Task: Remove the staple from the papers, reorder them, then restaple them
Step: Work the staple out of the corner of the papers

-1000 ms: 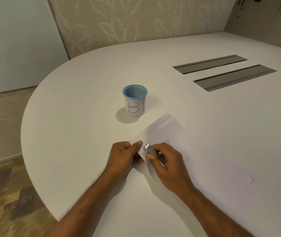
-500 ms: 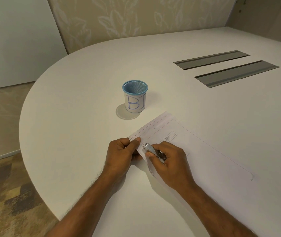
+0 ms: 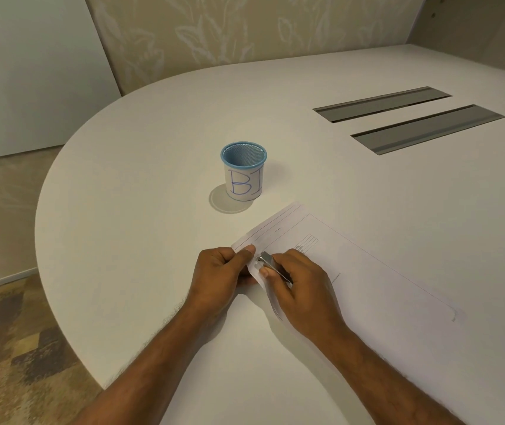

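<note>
A set of white printed papers point(image 3: 352, 271) lies diagonally on the white table point(image 3: 153, 271), long side running to the lower right. My left hand point(image 3: 219, 276) pinches the near-left corner of the papers between thumb and fingers. My right hand point(image 3: 298, 289) grips a small silver metal tool point(image 3: 271, 264), seemingly a staple remover, with its tip pressed at that same corner, right beside my left thumb. The staple itself is hidden under the tool and fingers.
A blue mesh cup point(image 3: 243, 171) wrapped in paper marked "BI" stands beyond the papers. Two grey cable slots point(image 3: 426, 128) sit in the table at the far right. The table's rounded edge point(image 3: 51, 271) drops to patterned carpet on the left.
Both hands stay at the papers' corner with the tool. The view has tilted slightly, so everything sits a little higher in frame. No visible release or lift of a sheet.
</note>
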